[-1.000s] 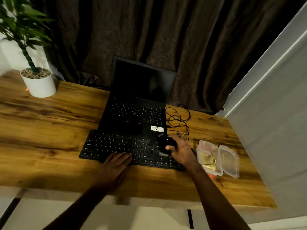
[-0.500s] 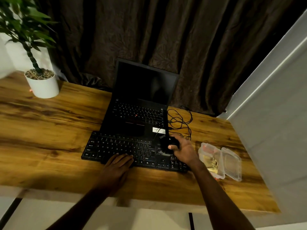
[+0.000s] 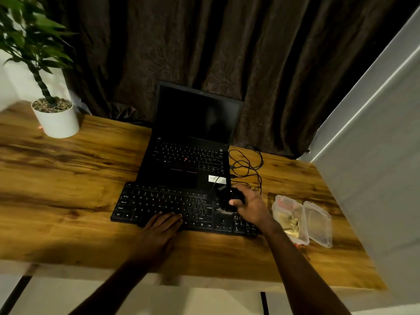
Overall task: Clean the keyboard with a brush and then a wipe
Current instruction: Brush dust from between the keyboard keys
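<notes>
A wooden table is carrying everything. A plant in a white pot is standing at its far left corner. An open black laptop is sitting at the middle back, with a black keyboard lying right against its front edge. A tangled black cable is lying to the laptop's right, and an open clear plastic box is resting just right of the keyboard.

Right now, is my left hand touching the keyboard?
Touching. The head view shows the left hand, fingers straight, resting on the keyboard near its front edge.
</notes>
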A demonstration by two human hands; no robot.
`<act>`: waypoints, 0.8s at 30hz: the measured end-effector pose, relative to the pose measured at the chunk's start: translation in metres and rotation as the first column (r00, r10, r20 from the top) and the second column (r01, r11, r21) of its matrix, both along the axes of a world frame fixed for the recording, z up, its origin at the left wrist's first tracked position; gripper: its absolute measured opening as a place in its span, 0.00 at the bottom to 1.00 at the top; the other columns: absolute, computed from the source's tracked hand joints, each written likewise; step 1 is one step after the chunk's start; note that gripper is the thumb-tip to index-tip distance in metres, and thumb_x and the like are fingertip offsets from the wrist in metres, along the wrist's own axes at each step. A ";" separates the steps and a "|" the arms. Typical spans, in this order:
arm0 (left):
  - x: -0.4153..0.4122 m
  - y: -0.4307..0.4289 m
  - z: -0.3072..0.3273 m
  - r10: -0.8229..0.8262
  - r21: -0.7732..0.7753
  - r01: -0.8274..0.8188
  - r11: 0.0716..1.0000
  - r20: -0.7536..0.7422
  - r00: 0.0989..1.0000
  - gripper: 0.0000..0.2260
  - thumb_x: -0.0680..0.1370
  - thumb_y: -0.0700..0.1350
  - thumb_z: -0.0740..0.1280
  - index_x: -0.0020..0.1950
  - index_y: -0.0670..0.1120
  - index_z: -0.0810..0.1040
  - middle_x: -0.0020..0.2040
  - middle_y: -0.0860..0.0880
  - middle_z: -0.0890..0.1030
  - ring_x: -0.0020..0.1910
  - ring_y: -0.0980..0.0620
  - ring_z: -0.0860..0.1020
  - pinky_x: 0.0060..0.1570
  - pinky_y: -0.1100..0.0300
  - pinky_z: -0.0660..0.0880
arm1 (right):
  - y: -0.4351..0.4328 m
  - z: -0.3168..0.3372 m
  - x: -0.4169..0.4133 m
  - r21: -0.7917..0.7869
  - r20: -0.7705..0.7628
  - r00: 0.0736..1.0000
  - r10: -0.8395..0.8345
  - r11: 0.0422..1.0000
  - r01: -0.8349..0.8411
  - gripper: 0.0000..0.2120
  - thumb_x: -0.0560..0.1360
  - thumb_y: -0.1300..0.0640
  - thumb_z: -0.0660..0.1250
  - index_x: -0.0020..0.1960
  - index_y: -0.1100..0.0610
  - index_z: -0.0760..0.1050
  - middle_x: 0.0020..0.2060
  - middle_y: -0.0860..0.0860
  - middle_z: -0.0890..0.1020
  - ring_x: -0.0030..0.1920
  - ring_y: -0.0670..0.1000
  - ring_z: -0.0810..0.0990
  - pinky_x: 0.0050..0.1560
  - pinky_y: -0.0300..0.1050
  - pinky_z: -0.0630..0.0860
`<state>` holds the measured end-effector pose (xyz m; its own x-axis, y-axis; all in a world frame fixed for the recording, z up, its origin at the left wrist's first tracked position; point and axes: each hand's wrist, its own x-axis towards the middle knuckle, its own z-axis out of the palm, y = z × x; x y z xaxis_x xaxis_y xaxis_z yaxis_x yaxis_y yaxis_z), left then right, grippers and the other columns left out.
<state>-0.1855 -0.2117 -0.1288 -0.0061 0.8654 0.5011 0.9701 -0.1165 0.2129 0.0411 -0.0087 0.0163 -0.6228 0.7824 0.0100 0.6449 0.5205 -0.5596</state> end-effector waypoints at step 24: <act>0.002 -0.003 0.008 0.022 -0.043 -0.021 0.999 0.037 0.999 0.24 0.85 0.55 0.47 0.67 0.47 0.78 0.67 0.50 0.78 0.67 0.50 0.72 0.71 0.49 0.61 | -0.007 -0.005 -0.030 -0.041 0.087 0.996 0.016 0.999 -0.012 0.23 0.74 0.53 0.70 0.64 0.37 0.67 0.57 0.55 0.75 0.56 0.55 0.77 0.53 0.57 0.81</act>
